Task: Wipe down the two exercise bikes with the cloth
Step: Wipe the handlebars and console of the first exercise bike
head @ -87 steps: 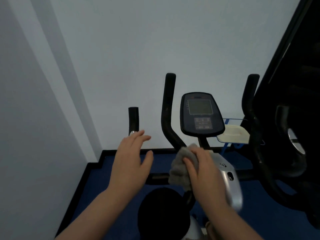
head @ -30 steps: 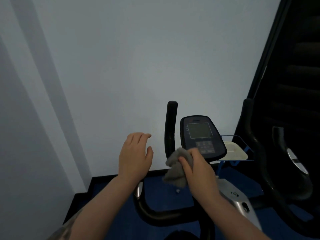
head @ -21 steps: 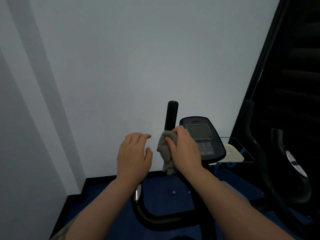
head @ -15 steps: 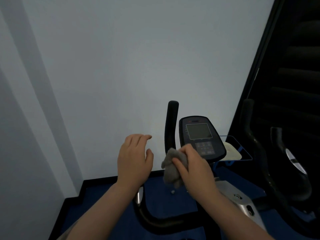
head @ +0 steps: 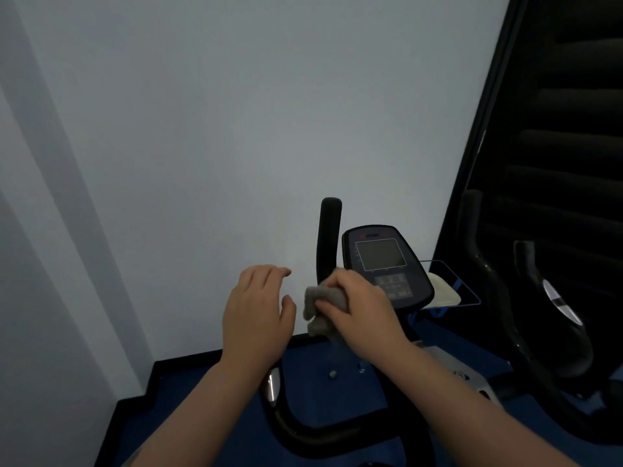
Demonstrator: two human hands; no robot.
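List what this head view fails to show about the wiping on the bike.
- Head view: where the cloth meets the upright handlebar is covered by the right hand.
- What the left hand rests on is hidden beneath it.
- The console labels are too small and dim to read.
- The second bike, on the right, is too dark for detail.

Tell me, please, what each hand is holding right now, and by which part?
The right hand grips the grey cloth, bunched around its middle, against the upright handlebar. The left hand holds nothing.
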